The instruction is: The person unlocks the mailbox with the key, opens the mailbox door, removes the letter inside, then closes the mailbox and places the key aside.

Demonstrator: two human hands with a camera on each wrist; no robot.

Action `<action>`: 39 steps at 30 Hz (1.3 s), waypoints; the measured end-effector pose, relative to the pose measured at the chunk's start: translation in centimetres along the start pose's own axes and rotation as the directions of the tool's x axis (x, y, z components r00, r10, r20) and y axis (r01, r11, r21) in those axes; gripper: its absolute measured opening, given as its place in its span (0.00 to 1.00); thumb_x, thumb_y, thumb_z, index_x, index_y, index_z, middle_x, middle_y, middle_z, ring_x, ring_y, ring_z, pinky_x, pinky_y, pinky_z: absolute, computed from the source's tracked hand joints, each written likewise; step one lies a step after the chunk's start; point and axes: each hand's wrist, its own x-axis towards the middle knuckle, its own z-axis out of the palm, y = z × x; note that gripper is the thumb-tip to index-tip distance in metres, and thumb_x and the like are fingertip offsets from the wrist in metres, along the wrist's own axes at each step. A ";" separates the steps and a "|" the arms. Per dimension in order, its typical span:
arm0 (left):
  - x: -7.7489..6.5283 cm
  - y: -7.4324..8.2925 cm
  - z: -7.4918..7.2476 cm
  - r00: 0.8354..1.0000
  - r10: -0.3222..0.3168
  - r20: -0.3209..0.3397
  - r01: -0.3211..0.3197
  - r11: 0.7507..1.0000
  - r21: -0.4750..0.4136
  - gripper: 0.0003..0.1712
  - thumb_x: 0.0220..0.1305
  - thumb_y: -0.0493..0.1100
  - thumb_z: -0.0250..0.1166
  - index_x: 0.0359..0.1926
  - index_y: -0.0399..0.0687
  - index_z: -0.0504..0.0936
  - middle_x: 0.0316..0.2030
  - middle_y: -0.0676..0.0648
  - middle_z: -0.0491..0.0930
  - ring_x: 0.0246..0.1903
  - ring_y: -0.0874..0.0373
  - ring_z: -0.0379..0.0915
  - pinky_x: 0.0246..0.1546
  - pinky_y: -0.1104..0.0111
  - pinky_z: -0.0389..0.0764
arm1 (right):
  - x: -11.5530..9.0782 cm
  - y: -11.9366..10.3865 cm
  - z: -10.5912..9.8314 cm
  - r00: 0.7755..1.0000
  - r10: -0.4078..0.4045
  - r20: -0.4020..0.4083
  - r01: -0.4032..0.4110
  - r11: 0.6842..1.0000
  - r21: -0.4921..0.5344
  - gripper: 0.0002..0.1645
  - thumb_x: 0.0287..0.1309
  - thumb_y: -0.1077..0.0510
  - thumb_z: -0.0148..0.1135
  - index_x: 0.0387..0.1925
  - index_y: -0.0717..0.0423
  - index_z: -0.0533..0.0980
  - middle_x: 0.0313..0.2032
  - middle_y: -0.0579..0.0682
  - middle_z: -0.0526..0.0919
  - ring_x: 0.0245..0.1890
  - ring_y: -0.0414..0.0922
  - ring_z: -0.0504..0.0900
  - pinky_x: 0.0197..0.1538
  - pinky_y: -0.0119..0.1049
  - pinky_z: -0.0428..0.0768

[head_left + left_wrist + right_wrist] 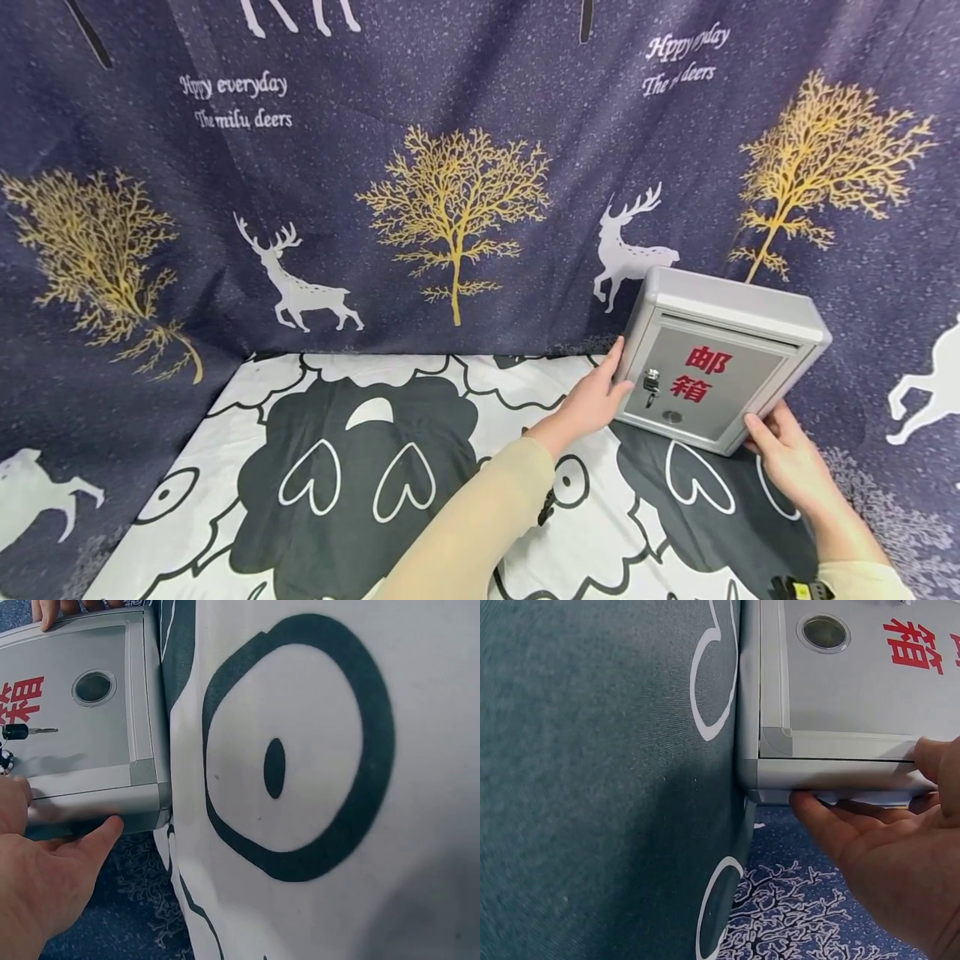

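The left hand [588, 402] and right hand [789, 462] clamp opposite sides of a silver-grey, box-shaped metal mailbox [738, 396], each thumb on the front edge and fingers along the side wall. The walls look stiff and smooth, so bare skin could slide; it is probably hollow and moderate in weight. The framed sides, low down, seem the surest hold, clear of the chrome lock with its black-headed key [651, 383], which could snag or bend, and the small round window [672, 417]. The mailbox is at the right of the sheep-print black-and-white cloth [442, 425], its base on or just above it; I cannot tell which. Behind hangs a navy deer-and-tree fabric backdrop [525, 92].
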 end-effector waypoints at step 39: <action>-5.0 -4.1 -6.5 0.985 0.003 -0.172 -0.006 1.000 -0.016 0.40 0.90 0.50 0.58 0.92 0.67 0.52 0.83 0.51 0.66 0.70 0.45 0.79 0.66 0.52 0.83 | 1.4 -5.4 6.3 0.999 -0.020 0.041 0.009 0.970 0.242 0.35 0.90 0.63 0.48 0.86 0.74 0.51 0.68 0.82 0.70 0.55 0.19 0.78 0.53 0.26 0.88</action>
